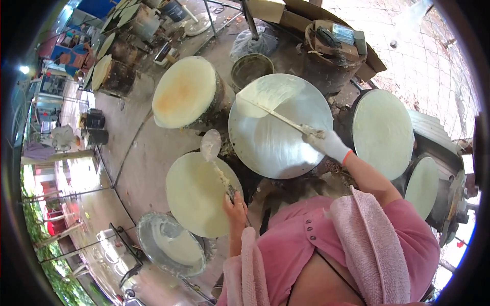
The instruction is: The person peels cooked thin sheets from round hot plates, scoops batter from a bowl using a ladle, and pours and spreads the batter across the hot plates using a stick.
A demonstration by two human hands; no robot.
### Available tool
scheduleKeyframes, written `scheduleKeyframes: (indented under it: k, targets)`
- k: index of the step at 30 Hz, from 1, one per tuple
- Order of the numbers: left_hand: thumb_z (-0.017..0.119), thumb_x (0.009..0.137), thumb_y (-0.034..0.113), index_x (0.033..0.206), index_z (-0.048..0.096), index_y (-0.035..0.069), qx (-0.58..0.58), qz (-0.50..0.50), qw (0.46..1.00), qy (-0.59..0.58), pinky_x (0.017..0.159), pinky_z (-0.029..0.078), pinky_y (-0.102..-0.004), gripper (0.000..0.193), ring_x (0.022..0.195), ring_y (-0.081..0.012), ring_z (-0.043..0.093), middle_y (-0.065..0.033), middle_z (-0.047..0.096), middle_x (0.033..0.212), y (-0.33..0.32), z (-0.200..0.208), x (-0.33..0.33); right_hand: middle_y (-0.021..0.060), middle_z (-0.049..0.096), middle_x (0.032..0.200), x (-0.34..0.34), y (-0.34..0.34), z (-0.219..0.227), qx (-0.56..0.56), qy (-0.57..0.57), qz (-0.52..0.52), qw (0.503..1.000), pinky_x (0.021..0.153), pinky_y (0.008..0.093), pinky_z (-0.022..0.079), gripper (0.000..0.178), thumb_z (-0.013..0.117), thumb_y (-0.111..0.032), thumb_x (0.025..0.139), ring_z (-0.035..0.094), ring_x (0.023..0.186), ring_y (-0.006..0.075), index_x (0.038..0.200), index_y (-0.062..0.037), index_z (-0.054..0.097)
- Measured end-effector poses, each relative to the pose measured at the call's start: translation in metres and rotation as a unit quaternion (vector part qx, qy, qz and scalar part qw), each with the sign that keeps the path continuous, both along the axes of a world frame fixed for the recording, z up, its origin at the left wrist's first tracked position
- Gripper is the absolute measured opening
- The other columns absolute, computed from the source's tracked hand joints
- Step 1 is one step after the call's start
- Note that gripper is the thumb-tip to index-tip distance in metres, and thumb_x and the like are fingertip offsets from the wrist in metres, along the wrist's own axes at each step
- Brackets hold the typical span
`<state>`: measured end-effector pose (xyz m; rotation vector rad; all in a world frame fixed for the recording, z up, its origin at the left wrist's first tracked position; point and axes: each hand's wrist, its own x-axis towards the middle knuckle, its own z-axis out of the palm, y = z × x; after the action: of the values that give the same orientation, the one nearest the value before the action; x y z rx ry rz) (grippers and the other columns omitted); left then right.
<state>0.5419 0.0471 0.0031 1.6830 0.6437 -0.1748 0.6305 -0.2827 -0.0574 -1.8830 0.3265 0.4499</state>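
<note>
Here, at frame centre, the gloved right hand (326,144) is clamped on a long flat stick (270,115), presumably to spread or lift the pale batter sheet (268,94) on the round metal plate (279,127). Lower centre, the bare left hand (235,206) grips a ladle (214,153) over a cream sheet (196,194). Upper right, a brown cardboard box (332,43) holds packets.

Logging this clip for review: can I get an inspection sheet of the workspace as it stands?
Surface: round steaming drum, partly bare.
Job's things: thin stick lifting a sheet edge; ladle over a batter-covered drum.
Clutter: bucket, batter basin, cardboard box.
Hands: right hand, gloved, grips the stick; left hand grips the ladle.
Cables: nothing seen.
Surroundings: more covered drums, concrete floor, greenery.
</note>
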Motion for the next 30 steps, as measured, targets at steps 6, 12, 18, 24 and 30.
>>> scheduleKeyframes:
  k: [6,12,18,24,30]
  targets:
    - [0.049,0.092,0.013,0.090,0.046,0.003,0.028,0.027,0.999,-0.017,0.031,0.029,-0.0226,0.010,0.036,-0.0075,0.038,-0.0005,0.043,0.056,-0.016,-0.002,-0.020,0.0014,0.055,0.093,0.059,-0.089,-0.061,0.482,0.085,-0.016,0.872,0.069,0.0159,0.045,0.025,0.052,-0.005,0.090,0.052,0.081,0.0049,0.114,0.0011,0.053]
    - [0.050,0.091,0.010,0.088,0.045,0.004,0.022,0.088,0.996,0.025,0.031,0.029,-0.0233,0.008,0.035,-0.0085,0.038,-0.0008,0.044,0.056,-0.026,-0.012,-0.050,0.0007,0.062,0.102,0.039,-0.063,-0.017,0.186,0.041,0.122,0.974,0.078,0.0202,0.045,0.036,0.064,-0.014,0.085,0.054,0.086,0.0047,0.117,0.0002,0.057]
    - [0.052,0.090,0.010,0.088,0.048,0.003,0.053,0.104,0.992,0.052,0.033,0.032,-0.0247,0.008,0.038,-0.0086,0.042,-0.0016,0.046,0.060,-0.037,-0.011,-0.066,0.0000,0.064,0.092,0.095,-0.079,-0.003,0.026,0.011,0.112,0.993,0.076,0.0198,0.046,0.037,0.064,-0.015,0.084,0.054,0.084,0.0042,0.118,-0.0035,0.059]
    - [0.057,0.086,0.014,0.093,0.054,-0.002,0.257,0.030,0.965,0.045,0.054,0.043,-0.0355,0.018,0.058,-0.0253,0.055,-0.0131,0.056,0.071,-0.030,-0.020,-0.085,0.0004,0.063,0.095,0.081,-0.075,-0.001,0.078,0.029,0.271,0.959,0.074,0.0203,0.046,0.034,0.060,-0.004,0.084,0.054,0.083,0.0056,0.118,-0.0020,0.058]
    - [0.054,0.086,0.015,0.096,0.054,-0.005,0.310,-0.043,0.950,-0.007,0.070,0.044,-0.0441,0.022,0.078,-0.0431,0.056,-0.0254,0.059,0.083,-0.020,-0.019,-0.031,-0.0009,0.063,0.089,0.118,-0.066,0.000,0.055,-0.006,0.261,0.964,0.070,0.0211,0.046,0.031,0.058,-0.008,0.086,0.053,0.073,0.0068,0.116,-0.0019,0.059]
